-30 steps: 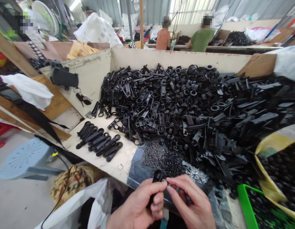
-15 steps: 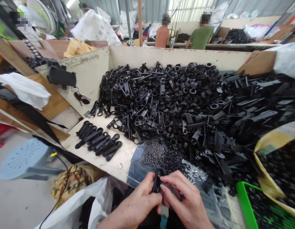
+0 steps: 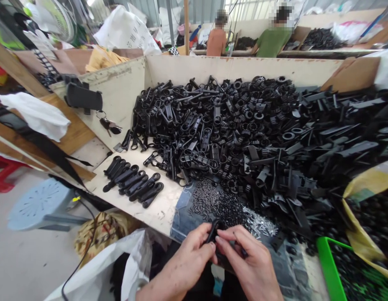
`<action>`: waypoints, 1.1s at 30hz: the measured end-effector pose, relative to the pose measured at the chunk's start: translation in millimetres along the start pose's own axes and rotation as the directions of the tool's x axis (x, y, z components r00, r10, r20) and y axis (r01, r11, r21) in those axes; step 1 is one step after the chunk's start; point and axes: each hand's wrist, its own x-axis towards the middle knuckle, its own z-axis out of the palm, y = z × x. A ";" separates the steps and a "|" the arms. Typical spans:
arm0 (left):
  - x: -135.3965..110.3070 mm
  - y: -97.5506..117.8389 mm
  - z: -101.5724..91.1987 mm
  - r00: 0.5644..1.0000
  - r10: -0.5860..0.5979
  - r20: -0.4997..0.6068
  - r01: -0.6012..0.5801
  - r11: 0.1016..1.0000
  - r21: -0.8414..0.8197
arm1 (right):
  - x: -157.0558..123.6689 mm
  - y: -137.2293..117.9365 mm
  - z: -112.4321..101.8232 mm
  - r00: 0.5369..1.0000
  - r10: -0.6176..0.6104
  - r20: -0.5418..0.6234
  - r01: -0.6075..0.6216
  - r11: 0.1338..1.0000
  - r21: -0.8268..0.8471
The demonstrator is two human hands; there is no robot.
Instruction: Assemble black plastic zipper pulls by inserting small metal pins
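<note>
My left hand (image 3: 194,251) is closed around a black plastic part with a ringed end (image 3: 214,228), holding it above the front edge of the bench. My right hand (image 3: 248,259) is pinched against the near side of this part. Whatever lies between its thumb and fingertips is too small and covered to make out. Just beyond my hands are piles of small brown-grey pieces (image 3: 206,196), small black pieces (image 3: 233,211) and silver screws or pins (image 3: 261,223) on a dark cloth (image 3: 181,213). Similar black ringed parts (image 3: 137,184) lie in a row to the left.
A large heap of black plastic parts (image 3: 213,121) fills the bench behind. At right stand a green crate (image 3: 327,263) and a yellow-edged sack (image 3: 353,196). A white bag (image 3: 96,267) hangs at lower left, near a blue stool (image 3: 40,205). Two people (image 3: 216,39) sit far back.
The view has shifted slightly, so the bench appears a little further right. My right fingers have shifted slightly at the part, which stays in my left hand.
</note>
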 end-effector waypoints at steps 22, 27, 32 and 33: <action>23.8 -18.6 -15.8 0.993 0.103 0.049 -0.109 0.986 0.126 | -12.0 12.3 -11.1 0.953 -0.186 0.240 0.254 0.921 -0.295; 23.4 -20.7 -15.7 0.993 0.108 0.049 -0.115 0.976 0.186 | -10.6 15.9 -4.3 0.941 -0.069 0.331 0.171 0.941 -0.292; 23.4 -21.2 -16.3 0.993 0.107 0.043 -0.113 0.977 0.181 | -8.1 8.6 -3.3 0.937 -0.025 0.349 0.100 0.975 -0.200; 23.3 -21.3 -16.5 0.993 0.106 0.047 -0.113 0.978 0.174 | -7.9 7.5 -2.8 0.943 -0.036 0.332 0.097 0.980 -0.172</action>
